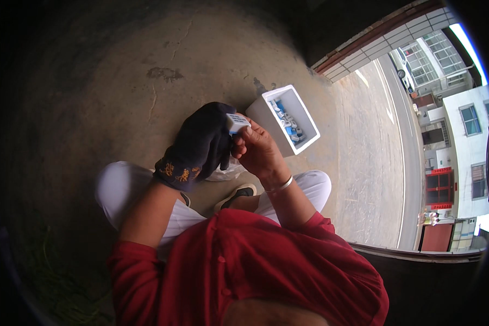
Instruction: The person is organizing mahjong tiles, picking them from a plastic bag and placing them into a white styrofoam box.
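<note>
My left hand (201, 144) wears a dark glove with an orange pattern at the cuff. Its fingers close on a small white and blue box (237, 122). My bare right hand (258, 152), with a thin bangle at the wrist, grips the same small box from the right side. Both hands meet in front of my chest, above my knees. Just beyond them stands a white foam box (309, 127) on the concrete floor, holding several more small blue and white packs (289, 124).
I sit low in a red shirt and white trousers, one sandalled foot (238, 194) below my hands. A crumpled clear bag (225, 173) lies under them. Cracked concrete floor (146, 70) spreads left; a tiled threshold (375, 43), street and buildings lie to the right.
</note>
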Motion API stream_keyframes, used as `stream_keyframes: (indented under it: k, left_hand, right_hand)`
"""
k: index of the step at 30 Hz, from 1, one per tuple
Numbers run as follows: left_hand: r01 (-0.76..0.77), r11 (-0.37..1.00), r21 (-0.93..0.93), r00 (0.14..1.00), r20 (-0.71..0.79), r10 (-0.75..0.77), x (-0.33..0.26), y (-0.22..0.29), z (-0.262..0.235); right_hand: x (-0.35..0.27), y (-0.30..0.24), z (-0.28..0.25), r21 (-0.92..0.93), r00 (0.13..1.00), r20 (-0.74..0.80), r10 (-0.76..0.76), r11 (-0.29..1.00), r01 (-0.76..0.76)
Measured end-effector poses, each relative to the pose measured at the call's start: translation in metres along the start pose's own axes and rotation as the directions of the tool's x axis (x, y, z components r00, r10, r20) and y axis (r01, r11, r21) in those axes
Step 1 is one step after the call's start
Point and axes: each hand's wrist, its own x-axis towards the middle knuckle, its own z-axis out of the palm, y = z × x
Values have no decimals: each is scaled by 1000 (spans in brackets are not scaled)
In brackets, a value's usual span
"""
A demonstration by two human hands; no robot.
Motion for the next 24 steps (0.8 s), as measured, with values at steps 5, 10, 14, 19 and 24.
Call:
stream_keyframes:
  k: [5, 10, 14, 19, 24]
  left_hand:
    - [-156, 763, 628, 983, 21, 184, 9, 3, -8]
    - [-305, -401, 864, 779, 469, 417, 16, 5, 2]
    - [-376, -325, 868, 753, 491, 438, 9, 6, 1]
    - [-412, -240, 879, 673, 471, 571, 11, -7, -10]
    - [-368, -195, 909, 760, 415, 500, 11, 5, 11]
  right_hand:
    - [1, 10, 16, -56, 982, -152, -115, 993, 108]
    - [3, 13, 23, -335, 950, -213, -227, 931, 147]
    - [0, 4, 40, -313, 955, -248, -164, 946, 81]
    - [1, 8, 21, -256, 954, -250, -164, 962, 98]
    - [2, 11, 15, -110, 938, -319, -134, 988, 104]
